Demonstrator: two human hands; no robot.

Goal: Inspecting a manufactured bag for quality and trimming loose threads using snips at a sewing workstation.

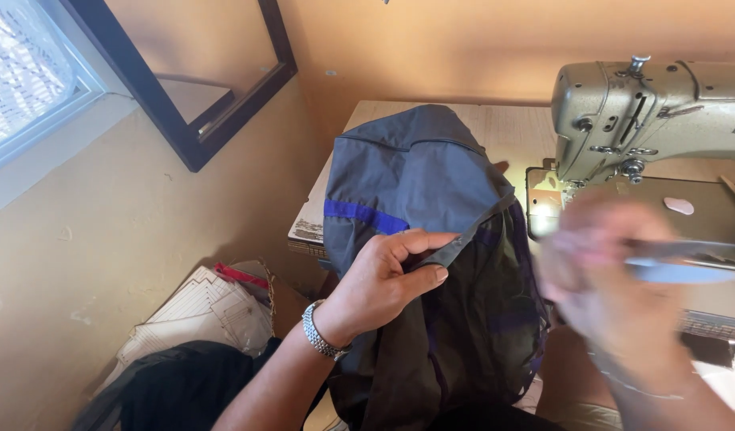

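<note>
Nearest the camera, the left hand (pixel 383 279), with a silver metal wristwatch (pixel 324 334) on the wrist, is closed in a pinch: thumb and fingers press together on a narrow grey fabric strap (pixel 463 237) that runs up to the edge of the dark grey nylon garment with a blue stripe (pixel 419 199). The garment hangs from the table edge down toward the lap, its darker olive lining turned outward below the strap.

The right hand (pixel 603 275) is blurred with motion. It seems curled around a long slim blue-grey tool (pixel 687 263) (scissors or a seam cutter, I cannot tell which), but how tightly the fingers are shut on it is not clear.

As for progress, the cloth is not under the needle; it lies just beside the pale green metal sewing machine (pixel 647 112), so stitching looks not to be under way, and the strap appears to be at a trimming or preparing stage.

Farther off, the light wooden table (pixel 503 132) carries the machine. Low on the left, stacked paper patterns (pixel 212 307) lie against the wall, and a black-framed window (pixel 184 96) stands above.
</note>
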